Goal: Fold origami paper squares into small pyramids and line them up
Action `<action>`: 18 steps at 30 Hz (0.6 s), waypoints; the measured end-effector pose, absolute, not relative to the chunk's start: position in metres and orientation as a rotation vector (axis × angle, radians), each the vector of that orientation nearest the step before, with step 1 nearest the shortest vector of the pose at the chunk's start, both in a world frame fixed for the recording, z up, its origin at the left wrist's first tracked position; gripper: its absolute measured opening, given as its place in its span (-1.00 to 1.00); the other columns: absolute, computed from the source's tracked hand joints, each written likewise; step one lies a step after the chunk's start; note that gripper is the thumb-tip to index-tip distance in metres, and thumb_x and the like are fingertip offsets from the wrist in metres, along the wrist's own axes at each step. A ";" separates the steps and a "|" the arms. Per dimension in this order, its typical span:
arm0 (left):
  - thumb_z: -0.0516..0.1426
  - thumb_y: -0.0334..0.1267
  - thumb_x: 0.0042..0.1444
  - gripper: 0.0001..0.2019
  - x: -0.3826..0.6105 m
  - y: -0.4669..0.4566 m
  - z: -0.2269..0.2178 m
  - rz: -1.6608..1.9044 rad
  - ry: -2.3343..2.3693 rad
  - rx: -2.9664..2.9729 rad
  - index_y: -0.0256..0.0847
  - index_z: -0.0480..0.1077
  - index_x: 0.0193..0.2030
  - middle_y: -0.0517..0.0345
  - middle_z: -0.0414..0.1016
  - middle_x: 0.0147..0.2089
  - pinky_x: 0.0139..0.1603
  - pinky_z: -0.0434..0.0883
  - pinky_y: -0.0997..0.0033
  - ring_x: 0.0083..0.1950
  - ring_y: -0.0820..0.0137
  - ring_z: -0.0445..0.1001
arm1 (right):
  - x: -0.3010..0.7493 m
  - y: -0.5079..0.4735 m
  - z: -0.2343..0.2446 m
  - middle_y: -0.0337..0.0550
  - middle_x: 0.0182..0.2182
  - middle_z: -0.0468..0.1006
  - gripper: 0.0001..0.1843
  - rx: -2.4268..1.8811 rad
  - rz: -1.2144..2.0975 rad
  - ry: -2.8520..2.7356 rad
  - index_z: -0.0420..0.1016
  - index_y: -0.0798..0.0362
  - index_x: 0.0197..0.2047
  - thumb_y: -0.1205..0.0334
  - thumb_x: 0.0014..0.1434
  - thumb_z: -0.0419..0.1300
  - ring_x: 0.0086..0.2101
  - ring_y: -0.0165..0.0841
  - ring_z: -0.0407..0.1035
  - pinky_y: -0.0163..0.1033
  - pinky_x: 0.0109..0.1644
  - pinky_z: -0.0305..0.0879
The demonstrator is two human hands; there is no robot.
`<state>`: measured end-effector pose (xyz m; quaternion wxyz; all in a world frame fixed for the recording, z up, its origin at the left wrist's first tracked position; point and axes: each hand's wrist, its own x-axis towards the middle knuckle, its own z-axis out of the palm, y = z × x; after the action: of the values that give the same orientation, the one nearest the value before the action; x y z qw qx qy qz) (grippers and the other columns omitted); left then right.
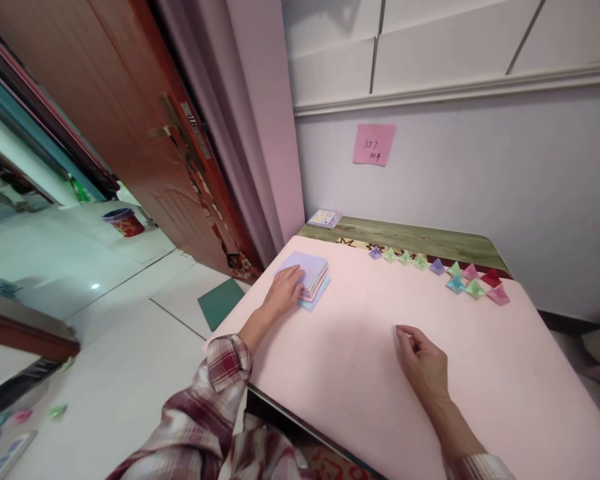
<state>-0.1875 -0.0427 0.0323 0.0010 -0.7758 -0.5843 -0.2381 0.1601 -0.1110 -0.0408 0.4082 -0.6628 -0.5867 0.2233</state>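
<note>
My left hand (283,291) lies on the left edge of a stack of coloured square paper (306,268), its fingers stretched over the lilac top sheet. A light blue sheet (316,298) sticks out from the bottom of the stack. My right hand (424,360) hovers over or rests on the pink cloth to the right, thumb and fingers curled together; nothing shows between them. Towards the back right stand several small folded paper shapes in rows, among them a purple one (375,252), a green one (475,289) and a red one (491,278).
The table (350,380) wears a pink cover, with a wood-patterned strip at the back. A small pack (325,219) sits in the far left corner. A dark green sheet (221,303) lies beside the table. Left stand a wooden door (130,100) and a bucket (124,222).
</note>
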 end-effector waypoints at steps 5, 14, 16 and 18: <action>0.05 -0.14 0.21 -0.61 -0.208 -0.032 0.017 -0.558 -1.819 -2.661 -0.15 0.36 0.16 -0.03 0.35 0.25 0.33 0.11 0.06 0.28 0.20 0.26 | 0.158 -0.113 -0.039 -0.32 -0.70 0.26 -0.55 -1.691 0.562 -1.455 0.59 -0.01 -0.26 -0.15 0.16 0.04 -0.61 -0.38 0.18 -0.35 -0.49 0.17; 0.12 -0.22 0.09 -0.84 -0.200 -0.024 0.021 -1.076 -2.184 -2.512 -0.14 0.53 -0.36 0.10 0.57 -0.25 0.00 0.32 0.35 -0.12 0.29 0.47 | 0.158 -0.112 -0.040 -0.34 -0.69 0.26 -0.58 -1.704 0.582 -1.424 0.58 0.00 -0.23 -0.13 0.15 0.07 -0.61 -0.41 0.17 -0.37 -0.49 0.17; 0.15 -0.24 0.02 -0.86 -0.199 -0.020 0.019 -1.169 -2.307 -2.389 -0.18 0.50 -0.47 0.14 0.53 -0.41 -0.15 0.33 0.39 -0.28 0.33 0.45 | 0.158 -0.112 -0.040 -0.33 -0.68 0.27 -0.56 -1.707 0.572 -1.432 0.59 0.01 -0.22 -0.13 0.15 0.07 -0.61 -0.41 0.17 -0.36 -0.49 0.17; 0.19 -0.22 -0.05 -0.86 -0.199 -0.014 0.017 -1.254 -2.400 -2.281 -0.22 0.47 -0.53 0.19 0.46 -0.52 -0.30 0.30 0.43 -0.40 0.38 0.40 | 0.158 -0.112 -0.040 -0.32 -0.69 0.27 -0.55 -1.707 0.558 -1.438 0.59 0.02 -0.22 -0.13 0.15 0.06 -0.61 -0.40 0.18 -0.36 -0.49 0.17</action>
<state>-0.1993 -0.0142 0.0171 -0.1983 -0.6315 -0.6644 -0.3472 0.1575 -0.1121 -0.0405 0.4083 -0.6772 -0.5706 0.2216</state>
